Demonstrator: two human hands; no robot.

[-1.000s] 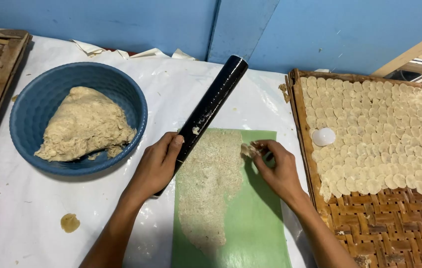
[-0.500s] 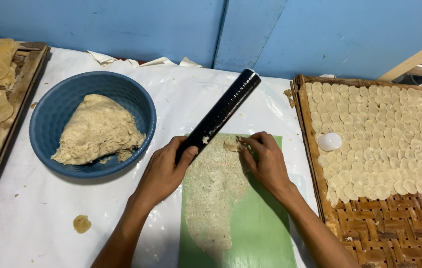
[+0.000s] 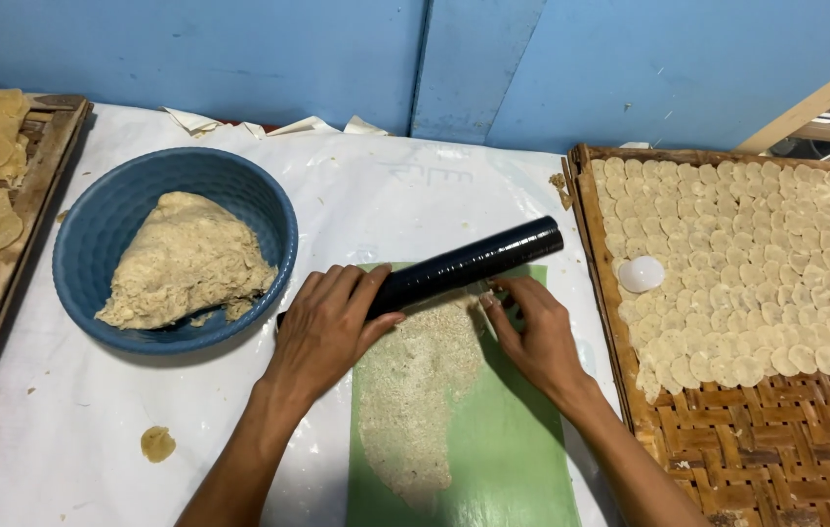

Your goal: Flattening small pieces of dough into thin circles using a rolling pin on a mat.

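1. Rolled out already: a thin, grainy sheet of dough (image 3: 420, 390) lying lengthwise on the green mat (image 3: 503, 459), ragged at its edges and not yet cut anywhere visible; judged partway through, rolling done or nearly so, cutting of this sheet to come.
2. Resting across the far end of that sheet: a black rolling pin (image 3: 454, 268), tilted, its right end higher and nearer the tray; left hand (image 3: 327, 327) laid flat over its near end, fingers spread wide and pressing rather than gripping; right hand (image 3: 537, 337) just below the pin, fingertips narrowed onto the top edge of the sheet; whether pinching or merely touching, cannot tell.
3. Finished so far: many small pale dough rounds (image 3: 757, 273) laid in overlapping rows on the woven tray (image 3: 727, 449) to the right, filling its far part; near part of the weave bare; one white round cutter (image 3: 641, 274) sitting among them by the left rim.
4. Left to work: a large lump of dough (image 3: 186, 263) in the blue bowl (image 3: 93, 234), well apart from the mat; a small scrap (image 3: 157, 443) lying on the white-covered counter (image 3: 435, 185).
5. At far left: a wooden tray (image 3: 5, 283) with yellowish translucent pieces.
6. Packages, labels, signs: none readable; only faint grey marks on the white cover near the blue wall (image 3: 239, 49), and torn paper edges along the back.
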